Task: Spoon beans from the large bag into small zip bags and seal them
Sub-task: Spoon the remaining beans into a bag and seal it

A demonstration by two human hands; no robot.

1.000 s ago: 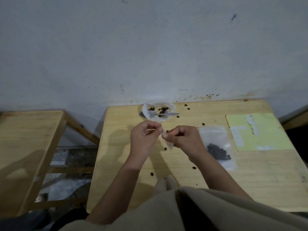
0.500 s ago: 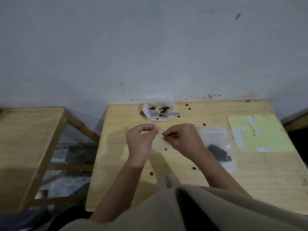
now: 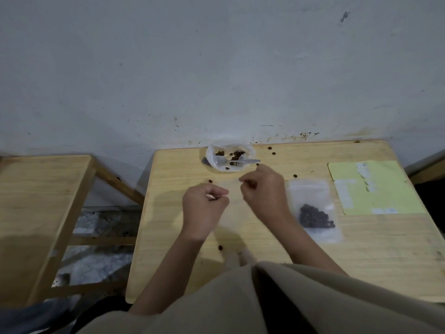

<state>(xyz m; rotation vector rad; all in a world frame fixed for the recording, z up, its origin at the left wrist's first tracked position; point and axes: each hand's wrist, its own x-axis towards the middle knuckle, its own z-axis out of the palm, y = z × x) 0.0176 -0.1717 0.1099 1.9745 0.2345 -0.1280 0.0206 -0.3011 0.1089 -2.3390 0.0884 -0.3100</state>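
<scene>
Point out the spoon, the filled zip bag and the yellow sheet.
spoon (image 3: 250,161): head view, on its handle.
filled zip bag (image 3: 310,191): head view, on the clear upper part.
yellow sheet (image 3: 390,189): head view, on its bare middle.

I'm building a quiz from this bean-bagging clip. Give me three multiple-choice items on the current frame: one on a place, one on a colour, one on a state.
1. Where does the spoon lie?
A. across the large bag at the table's far edge
B. on the yellow sheet
C. in the left hand

2. What colour is the sheet at the right of the table?
A. red
B. pale yellow-green
C. black

3. What is the state of the small zip bag between the hands?
A. filled with beans
B. lying untouched
C. empty, pinched by both hands

A: the spoon rests across the large bag.
B: the sheet looks pale yellow-green.
C: the left hand and right hand pinch its top; no beans show inside.
</scene>
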